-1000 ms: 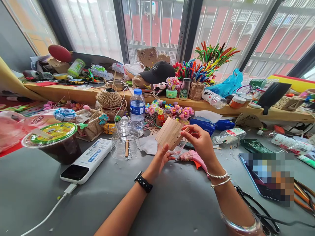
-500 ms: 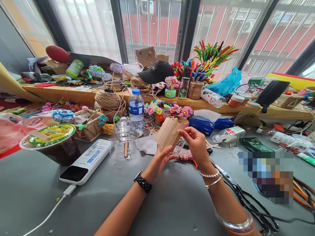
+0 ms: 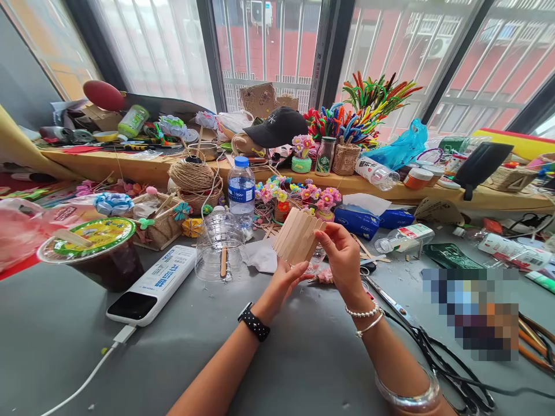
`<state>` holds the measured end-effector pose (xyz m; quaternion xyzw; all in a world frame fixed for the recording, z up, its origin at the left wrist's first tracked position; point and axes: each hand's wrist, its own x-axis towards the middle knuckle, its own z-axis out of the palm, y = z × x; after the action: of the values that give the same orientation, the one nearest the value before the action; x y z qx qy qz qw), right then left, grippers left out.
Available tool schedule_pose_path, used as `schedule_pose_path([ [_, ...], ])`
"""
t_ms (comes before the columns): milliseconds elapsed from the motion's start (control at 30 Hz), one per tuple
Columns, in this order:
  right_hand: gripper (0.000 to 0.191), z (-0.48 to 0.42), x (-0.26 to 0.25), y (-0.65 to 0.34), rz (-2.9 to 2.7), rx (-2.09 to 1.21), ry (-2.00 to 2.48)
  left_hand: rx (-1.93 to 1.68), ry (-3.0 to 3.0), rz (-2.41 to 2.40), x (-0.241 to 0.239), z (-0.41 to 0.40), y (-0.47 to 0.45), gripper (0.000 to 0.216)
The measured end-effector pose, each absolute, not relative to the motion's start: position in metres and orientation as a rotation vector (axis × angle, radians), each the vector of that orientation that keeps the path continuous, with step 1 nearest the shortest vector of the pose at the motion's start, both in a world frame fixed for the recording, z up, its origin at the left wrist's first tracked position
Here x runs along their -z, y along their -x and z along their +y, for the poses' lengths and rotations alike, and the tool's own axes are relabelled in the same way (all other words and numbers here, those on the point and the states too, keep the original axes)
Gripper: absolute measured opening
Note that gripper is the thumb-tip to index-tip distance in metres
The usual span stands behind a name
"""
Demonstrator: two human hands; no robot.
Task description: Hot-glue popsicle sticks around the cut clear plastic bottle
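Right hand point(image 3: 342, 254) closer on stick panel point(image 3: 297, 234); cluttered grey table point(image 3: 303, 358), barred windows point(image 3: 269, 40).

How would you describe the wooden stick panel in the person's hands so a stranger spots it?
Over the grey table, find the left hand and right hand raised mid-table. Between them is a flat panel of pale wooden craft sticks joined side by side; the stick nearby is single.

Stick panel point(image 3: 298, 234): left grip point(image 3: 284, 281), right grip point(image 3: 343, 255)
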<state>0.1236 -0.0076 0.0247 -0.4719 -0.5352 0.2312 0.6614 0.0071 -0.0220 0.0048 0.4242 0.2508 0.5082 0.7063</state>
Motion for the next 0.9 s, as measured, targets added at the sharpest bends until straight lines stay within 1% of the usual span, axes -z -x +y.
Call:
schedule_pose_path([
  [133,0.04,-0.009,-0.027,-0.122,-1.201,-0.468,1.055,-1.114,-0.945,0.556,-0.006,-0.023,-0.007,0.067],
  [200,0.044,-0.01,-0.027,-0.121,-1.199,-0.44,1.046,-1.11,-0.957,0.557,-0.006,-0.024,-0.007,0.067],
  [633,0.032,-0.022,-0.037,-0.114,-1.256,-0.224,1.044,-1.035,-0.979,0.402,-0.003,-0.022,-0.007,0.065],
  [900,0.027,-0.021,-0.036,-0.114,-1.234,-0.253,1.041,-1.014,-0.957,0.361,-0.002,-0.021,-0.007,0.066],
])
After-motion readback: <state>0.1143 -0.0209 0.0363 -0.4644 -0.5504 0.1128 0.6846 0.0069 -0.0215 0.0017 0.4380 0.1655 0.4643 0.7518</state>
